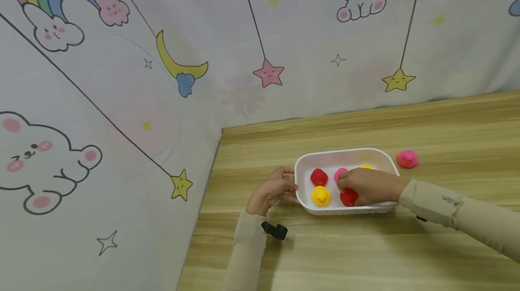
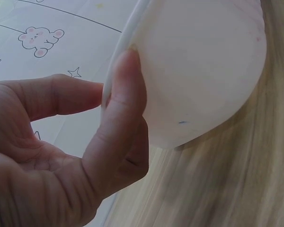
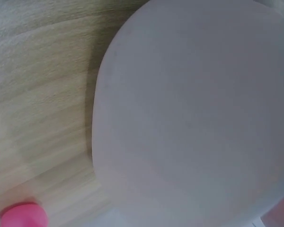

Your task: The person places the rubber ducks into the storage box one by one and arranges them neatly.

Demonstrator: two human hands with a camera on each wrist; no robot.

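Note:
A white plastic basin (image 1: 307, 164) lies on the wood-grain table, with several rubber ducks inside. At its left end my left hand (image 1: 276, 191) pinches the rim; the left wrist view shows the hand's (image 2: 109, 127) fingers against the basin's outer wall (image 2: 203, 71). My right hand (image 1: 371, 186) reaches over the right end, its fingers curled around a red duck (image 1: 349, 197) near the front wall. Just beyond those fingers sits a pink duck (image 1: 340, 174). The right wrist view is mostly filled by the basin's outer wall (image 3: 189, 118), and the right fingers are hidden there.
Another red duck (image 1: 318, 177) and a yellow duck (image 1: 321, 196) sit in the basin's left half. A second yellow duck (image 1: 367, 167) is partly behind my right hand. Outside, at the right, stands a pink duck (image 1: 407, 159). Printed cloth walls (image 1: 195, 146) border the table.

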